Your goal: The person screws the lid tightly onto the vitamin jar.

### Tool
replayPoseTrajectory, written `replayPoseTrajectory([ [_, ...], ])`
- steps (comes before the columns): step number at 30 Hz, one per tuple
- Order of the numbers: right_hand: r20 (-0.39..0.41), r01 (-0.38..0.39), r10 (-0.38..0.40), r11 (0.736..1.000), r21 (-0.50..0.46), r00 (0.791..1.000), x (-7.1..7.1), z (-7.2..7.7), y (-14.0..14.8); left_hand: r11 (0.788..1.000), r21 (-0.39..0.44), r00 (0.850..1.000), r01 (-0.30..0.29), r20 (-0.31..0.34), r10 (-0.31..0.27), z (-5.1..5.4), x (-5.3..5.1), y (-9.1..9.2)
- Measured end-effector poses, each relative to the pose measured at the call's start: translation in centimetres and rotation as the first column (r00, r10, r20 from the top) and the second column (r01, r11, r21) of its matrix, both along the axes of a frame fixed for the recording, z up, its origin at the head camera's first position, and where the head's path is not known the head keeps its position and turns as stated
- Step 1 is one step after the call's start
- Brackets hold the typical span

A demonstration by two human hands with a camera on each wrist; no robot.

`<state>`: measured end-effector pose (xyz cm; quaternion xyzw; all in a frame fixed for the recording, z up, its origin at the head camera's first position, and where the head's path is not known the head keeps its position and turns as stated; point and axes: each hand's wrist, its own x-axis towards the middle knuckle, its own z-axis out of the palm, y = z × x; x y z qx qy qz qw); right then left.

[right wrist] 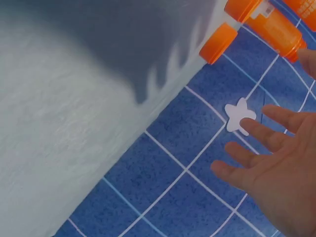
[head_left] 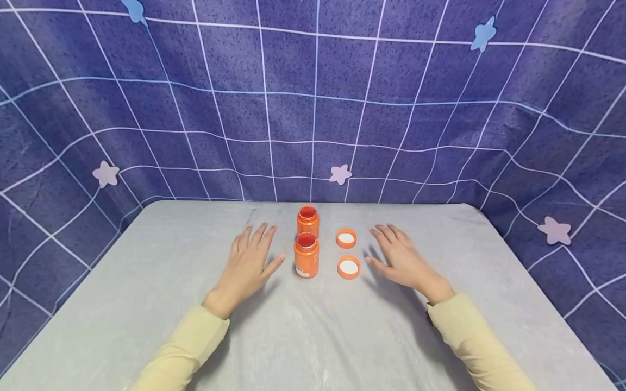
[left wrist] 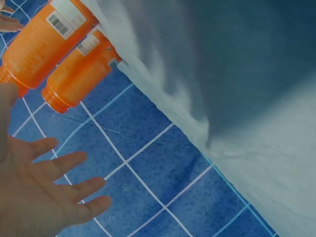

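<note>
Two orange bottles stand upright and uncapped on the table, the near bottle in front of the far bottle. To their right lie two orange screw caps, a far cap and a near cap, with white insides facing up. My left hand hovers left of the bottles, fingers spread, holding nothing. On the other side, my right hand hovers right of the caps with its fingers extended, also touching nothing. Barcode labels show on both bottles in the left wrist view.
A grey cloth covers the table. Behind it and along both sides hangs a blue curtain with a grid of pale lines and star shapes. The table's back edge runs just beyond the far bottle.
</note>
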<state>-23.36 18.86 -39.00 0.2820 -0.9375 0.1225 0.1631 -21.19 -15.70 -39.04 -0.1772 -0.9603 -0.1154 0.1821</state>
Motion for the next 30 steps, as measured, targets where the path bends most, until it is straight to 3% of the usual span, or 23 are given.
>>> replayPoseTrajectory([
  [8, -0.042, -0.082, 0.083, 0.996, 0.02, 0.996, -0.2, -0.1, -1.1, 0.998, 0.009, 0.998, 0.055, -0.029, -0.054, 0.4, -0.2, 1.1],
  [15, -0.027, -0.125, 0.127, 0.991, 0.044, 0.992, -0.3, -0.2, -2.0, 0.994, 0.032, 0.994, 0.1, -0.04, -0.099, 0.4, -0.3, 2.0],
  [30, 0.028, -0.162, 0.16, 0.982, 0.098, 0.987, -0.3, -1.4, -3.6, 0.986, 0.073, 0.989, 0.148, 0.004, -0.149, -0.4, -0.8, 3.4],
])
